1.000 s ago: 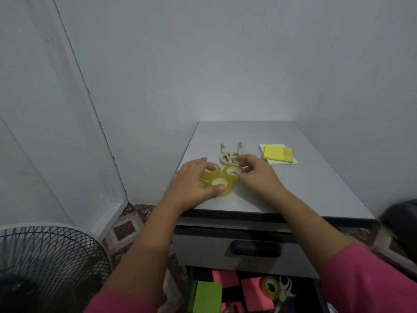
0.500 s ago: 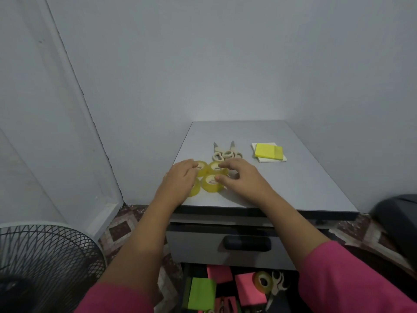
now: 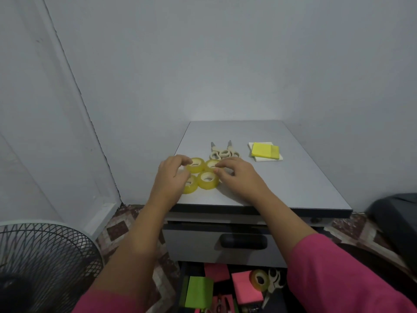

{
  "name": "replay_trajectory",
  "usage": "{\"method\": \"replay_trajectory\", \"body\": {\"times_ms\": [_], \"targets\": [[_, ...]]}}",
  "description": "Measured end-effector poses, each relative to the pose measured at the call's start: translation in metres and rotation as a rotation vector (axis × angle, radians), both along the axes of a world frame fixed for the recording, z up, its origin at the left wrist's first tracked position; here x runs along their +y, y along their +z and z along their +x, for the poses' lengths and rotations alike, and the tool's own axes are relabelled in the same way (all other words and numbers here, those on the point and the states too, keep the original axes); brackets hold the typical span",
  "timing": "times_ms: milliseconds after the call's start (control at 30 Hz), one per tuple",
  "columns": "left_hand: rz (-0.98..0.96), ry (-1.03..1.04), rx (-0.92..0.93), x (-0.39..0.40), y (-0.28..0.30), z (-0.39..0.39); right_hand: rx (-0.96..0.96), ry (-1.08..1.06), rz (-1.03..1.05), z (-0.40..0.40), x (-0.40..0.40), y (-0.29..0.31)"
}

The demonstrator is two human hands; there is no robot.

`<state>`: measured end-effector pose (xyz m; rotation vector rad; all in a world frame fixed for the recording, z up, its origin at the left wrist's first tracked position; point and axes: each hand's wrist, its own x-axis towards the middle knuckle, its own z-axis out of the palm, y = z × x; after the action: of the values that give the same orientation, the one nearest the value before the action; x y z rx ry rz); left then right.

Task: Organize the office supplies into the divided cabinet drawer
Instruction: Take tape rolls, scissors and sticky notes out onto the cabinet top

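Several yellow tape rolls (image 3: 208, 180) lie in a tight cluster near the front left of the grey cabinet top (image 3: 293, 181). My left hand (image 3: 171, 175) curls round the cluster from the left, fingertips on the far-left roll (image 3: 196, 166). From the right, my right hand (image 3: 237, 175) has its fingertips on the far-right roll (image 3: 211, 164). Two cream-handled scissors (image 3: 223, 152) lie just behind the rolls. A yellow sticky pad (image 3: 265, 150) rests on a white pad further right. The divided drawer (image 3: 225, 297) stands open below, partly hidden by my arms.
The drawer holds a green pad (image 3: 199, 292), pink pads (image 3: 246, 289), a tape roll (image 3: 259, 280) and scissors (image 3: 274, 282). Above it is a shut drawer with a black handle (image 3: 243, 242). A fan (image 3: 42, 265) stands on the floor at left, a dark object (image 3: 394, 213) at right.
Both hands have closed in on the cluster of tape rolls, and the left fingers now reach over the far-left roll. The rolls sit closer together than a second ago.
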<state>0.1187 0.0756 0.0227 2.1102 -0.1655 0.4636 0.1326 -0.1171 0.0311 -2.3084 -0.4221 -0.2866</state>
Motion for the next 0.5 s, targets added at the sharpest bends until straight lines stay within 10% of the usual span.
{"method": "replay_trajectory", "body": {"times_ms": [200,500], "targets": [[0.393,0.044,-0.046,-0.001,-0.011,-0.020,0.012,-0.060,0.099,0.007,0.000,0.000],[-0.134,0.120,-0.030,-0.010,0.011,0.004,0.018,-0.058,0.153,0.005,-0.002,0.004]]}}
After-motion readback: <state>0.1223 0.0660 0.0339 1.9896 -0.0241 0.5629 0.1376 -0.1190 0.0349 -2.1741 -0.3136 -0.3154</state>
